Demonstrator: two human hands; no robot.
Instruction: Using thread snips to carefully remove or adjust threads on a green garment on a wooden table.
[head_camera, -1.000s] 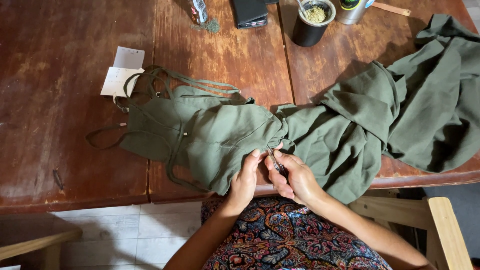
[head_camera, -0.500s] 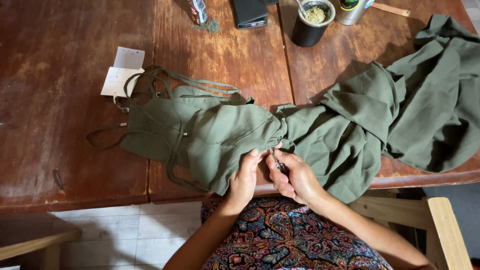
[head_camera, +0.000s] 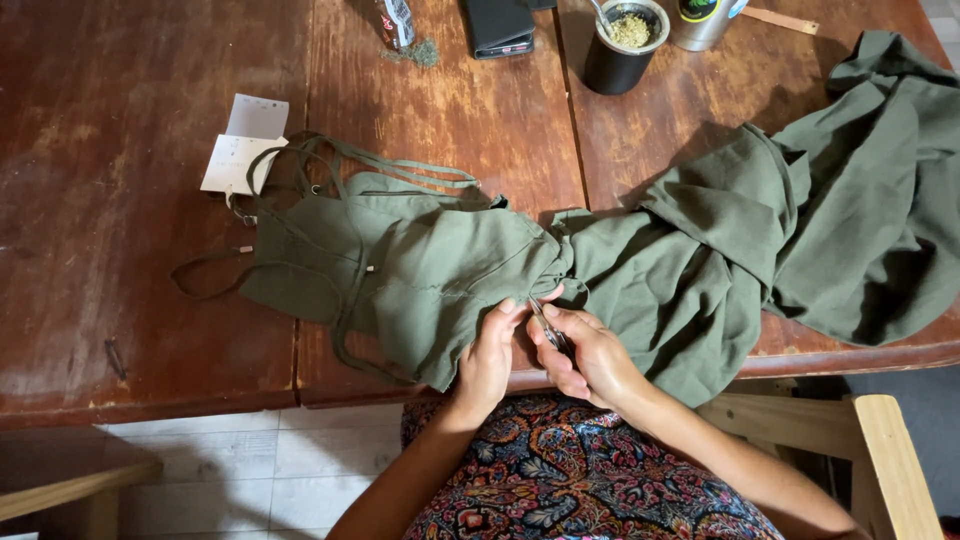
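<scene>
1. Nothing has shifted since a second ago: left hand (head_camera: 488, 358) still pinches the green garment (head_camera: 440, 270) at the table (head_camera: 130, 330) edge.
2. Right hand (head_camera: 590, 358) stays closed around a small metal tool (head_camera: 546, 322), tip at the seam between both hands.

The counter (head_camera: 150, 330) is worn reddish wood, scuffed and dull. Matt olive woven cloth makes the garment (head_camera: 440, 270). Small shiny metal scissors (head_camera: 547, 325) glint at its near edge. White paper tags (head_camera: 245, 150) look smooth; the cup (head_camera: 615, 60) matt black.
</scene>
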